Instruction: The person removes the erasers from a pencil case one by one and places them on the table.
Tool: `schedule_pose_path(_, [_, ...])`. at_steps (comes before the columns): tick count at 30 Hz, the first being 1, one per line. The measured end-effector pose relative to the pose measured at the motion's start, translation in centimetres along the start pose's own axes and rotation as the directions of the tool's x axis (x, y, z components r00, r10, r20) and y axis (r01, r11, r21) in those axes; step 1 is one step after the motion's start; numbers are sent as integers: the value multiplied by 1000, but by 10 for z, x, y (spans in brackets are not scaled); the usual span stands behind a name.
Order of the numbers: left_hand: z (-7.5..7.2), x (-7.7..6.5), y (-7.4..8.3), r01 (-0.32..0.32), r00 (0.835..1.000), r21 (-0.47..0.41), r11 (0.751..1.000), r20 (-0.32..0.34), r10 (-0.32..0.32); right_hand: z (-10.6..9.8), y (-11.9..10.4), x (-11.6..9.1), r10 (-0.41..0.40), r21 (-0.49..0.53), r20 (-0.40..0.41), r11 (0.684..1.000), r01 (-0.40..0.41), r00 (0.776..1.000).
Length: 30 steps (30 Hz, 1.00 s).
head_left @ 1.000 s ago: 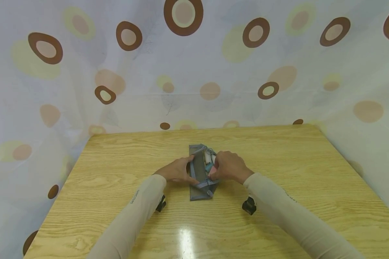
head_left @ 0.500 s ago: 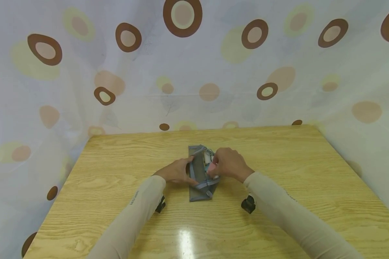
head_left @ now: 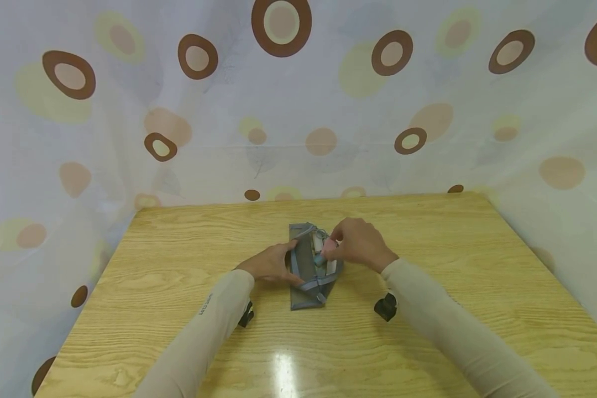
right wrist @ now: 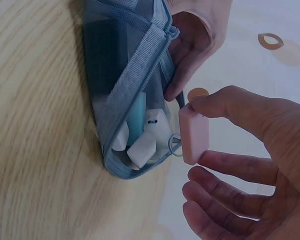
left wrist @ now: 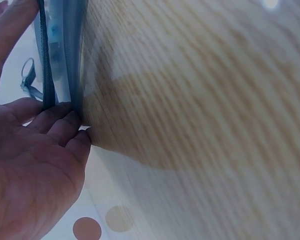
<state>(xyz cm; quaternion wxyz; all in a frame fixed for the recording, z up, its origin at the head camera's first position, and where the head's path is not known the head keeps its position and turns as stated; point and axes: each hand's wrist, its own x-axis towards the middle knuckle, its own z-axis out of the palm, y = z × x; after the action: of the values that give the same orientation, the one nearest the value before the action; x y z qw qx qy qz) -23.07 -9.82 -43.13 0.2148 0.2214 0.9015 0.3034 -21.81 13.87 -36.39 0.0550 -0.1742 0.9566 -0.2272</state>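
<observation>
A grey-blue mesh zip pouch (head_left: pixel 305 260) lies on the table with its mouth unzipped. My left hand (head_left: pixel 273 263) holds the pouch from the left, thumb and fingers spread along its edge. Just over the opening, my right hand (head_left: pixel 362 243) pinches a pink eraser-like block (right wrist: pixel 194 135) between thumb and index finger, the other fingers loosely bent. Inside the pouch, the right wrist view shows white blocks (right wrist: pixel 142 150) and a light-blue piece (right wrist: pixel 136 120). A pull ring (right wrist: pixel 175 145) hangs at the zip, beside the pink block. The pouch's deeper contents are hidden.
A wood-grain table (head_left: pixel 199 342) extends around the pouch on every side. Behind it and at both sides hangs a pale curtain (head_left: pixel 288 166) with brown and beige circles. Dark wrist devices (head_left: pixel 386 307) sit beneath the sleeves.
My right hand has lifted slightly up and to the right, carrying the pink block from inside the pouch to above its right edge. The left hand and pouch stay put.
</observation>
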Motion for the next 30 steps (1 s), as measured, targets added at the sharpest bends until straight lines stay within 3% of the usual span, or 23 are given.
schedule_pose_path(30, [-2, -2, 3, -24, 1000, -28, 999, 15, 25, -54, 57, -5, 117, 49, -113, 992, -112, 987])
